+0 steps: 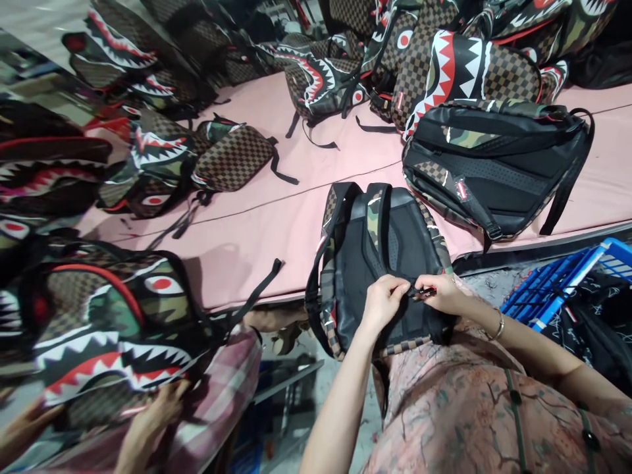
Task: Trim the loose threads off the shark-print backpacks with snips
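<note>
A backpack [340, 296] with a black padded back and brown checkered edges rests back side up against my body at the table's edge. My left hand [385, 303] is closed in a pinch on a thin black strap over the lower back panel. Beside it, my right hand [443, 294] pinches a small black buckle [423, 291] at the strap's end. The fingertips of both hands are close together. Above them, the camouflage-patched shoulder strap [378, 220] runs up the bag. Fine detail between the fingers is too small to tell.
More shark-mouth backpacks lie along the pink table [257, 230], one black-backed bag [494, 164] just right of mine. At left, a co-worker's hands [160, 411] hold another backpack [123, 316]. A blue crate [563, 283] with dark items stands at right.
</note>
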`<state>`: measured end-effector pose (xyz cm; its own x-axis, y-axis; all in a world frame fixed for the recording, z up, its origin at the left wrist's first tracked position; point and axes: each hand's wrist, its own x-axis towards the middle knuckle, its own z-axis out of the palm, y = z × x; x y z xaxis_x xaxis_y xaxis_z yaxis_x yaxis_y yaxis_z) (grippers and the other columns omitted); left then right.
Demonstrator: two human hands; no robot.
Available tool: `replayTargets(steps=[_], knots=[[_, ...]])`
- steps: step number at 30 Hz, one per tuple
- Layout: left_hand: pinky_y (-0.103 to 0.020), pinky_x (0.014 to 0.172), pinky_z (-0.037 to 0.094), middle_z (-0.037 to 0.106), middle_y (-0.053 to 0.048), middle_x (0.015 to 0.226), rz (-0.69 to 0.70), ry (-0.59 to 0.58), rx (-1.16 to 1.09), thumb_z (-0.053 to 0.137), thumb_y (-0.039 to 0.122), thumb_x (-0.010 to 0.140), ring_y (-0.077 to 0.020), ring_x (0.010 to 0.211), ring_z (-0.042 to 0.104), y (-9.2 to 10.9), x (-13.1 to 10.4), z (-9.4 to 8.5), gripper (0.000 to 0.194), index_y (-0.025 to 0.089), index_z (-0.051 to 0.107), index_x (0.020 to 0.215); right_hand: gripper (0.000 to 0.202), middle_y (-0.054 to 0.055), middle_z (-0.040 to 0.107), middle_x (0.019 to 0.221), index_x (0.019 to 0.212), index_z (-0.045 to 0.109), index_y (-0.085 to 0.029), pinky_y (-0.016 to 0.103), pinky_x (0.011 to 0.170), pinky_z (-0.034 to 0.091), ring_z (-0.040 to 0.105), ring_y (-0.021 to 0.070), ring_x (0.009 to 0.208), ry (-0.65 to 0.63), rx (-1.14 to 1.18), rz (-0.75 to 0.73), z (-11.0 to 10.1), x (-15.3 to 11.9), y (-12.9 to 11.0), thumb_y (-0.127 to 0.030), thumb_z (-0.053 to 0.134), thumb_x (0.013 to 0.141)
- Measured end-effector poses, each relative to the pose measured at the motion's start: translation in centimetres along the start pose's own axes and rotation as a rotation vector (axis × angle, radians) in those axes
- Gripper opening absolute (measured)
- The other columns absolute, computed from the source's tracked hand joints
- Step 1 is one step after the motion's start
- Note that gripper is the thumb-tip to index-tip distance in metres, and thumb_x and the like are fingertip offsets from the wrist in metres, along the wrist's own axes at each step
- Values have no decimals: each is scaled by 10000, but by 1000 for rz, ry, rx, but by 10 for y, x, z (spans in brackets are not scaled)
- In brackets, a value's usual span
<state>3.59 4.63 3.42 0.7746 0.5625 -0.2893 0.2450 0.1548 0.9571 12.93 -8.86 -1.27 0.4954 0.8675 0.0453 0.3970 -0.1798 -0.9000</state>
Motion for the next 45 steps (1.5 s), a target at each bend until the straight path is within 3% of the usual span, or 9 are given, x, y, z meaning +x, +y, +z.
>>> replayTargets(steps=[6,11,13,18,21,24,29,41,45], knots=[[-166,403,236,404,45,474,-185,-9,-384,684,269,611,-41,411,301,-9,-6,17,175,128,588,573,119,-54,504,559,672,485,-184,182,473,320,448,81,506,77,129,73,-13,-7,-10,-249,573,721],[-158,388,250,367,44,487,-378,-100,-742,651,409,663,-26,410,286,-6,-13,27,324,109,560,584,142,-56,491,570,685,488,-180,189,476,321,424,78,507,76,196,94,-19,-13,-14,-275,586,725],[-155,390,245,375,45,485,-345,-110,-698,684,445,634,-25,418,296,-5,-15,28,357,105,579,603,139,-57,482,573,685,493,-179,192,485,320,416,77,513,90,206,103,-20,-14,-15,-272,589,723],[-149,441,282,481,42,542,-213,-135,-494,781,220,535,-11,450,346,-4,-21,26,224,115,638,671,164,-73,395,555,736,510,-176,190,468,285,352,70,495,92,318,162,-22,-13,-12,-297,615,703],[-159,494,337,534,32,578,-161,-84,-406,778,213,531,-32,494,416,-2,-25,27,209,132,662,685,286,-85,325,568,919,511,-182,191,460,272,317,73,489,117,357,173,-30,-18,-15,-320,633,700],[-166,517,357,558,29,585,-116,-29,-317,773,204,529,-48,515,447,2,-27,29,196,144,674,687,291,-51,420,652,1059,475,-202,213,528,333,402,95,556,192,228,131,-43,-29,-24,-332,536,807],[-169,561,382,591,11,612,-98,-21,-207,754,191,543,-62,555,488,11,-28,33,163,133,674,673,174,38,578,790,888,558,-183,266,641,371,513,156,717,215,-123,-53,-61,-38,-40,-341,493,853],[-169,494,314,499,57,502,-115,-66,-116,752,241,537,-35,473,396,24,-28,40,186,121,646,632,250,56,587,757,874,598,-174,272,621,336,496,173,704,143,-569,-269,-75,-28,-42,-373,445,877],[-176,497,328,528,44,513,-135,-80,-124,765,273,515,-39,473,407,28,-29,41,225,122,652,638,237,50,581,726,838,605,-174,267,611,332,492,163,683,145,-569,-277,-77,-27,-43,-348,448,879]])
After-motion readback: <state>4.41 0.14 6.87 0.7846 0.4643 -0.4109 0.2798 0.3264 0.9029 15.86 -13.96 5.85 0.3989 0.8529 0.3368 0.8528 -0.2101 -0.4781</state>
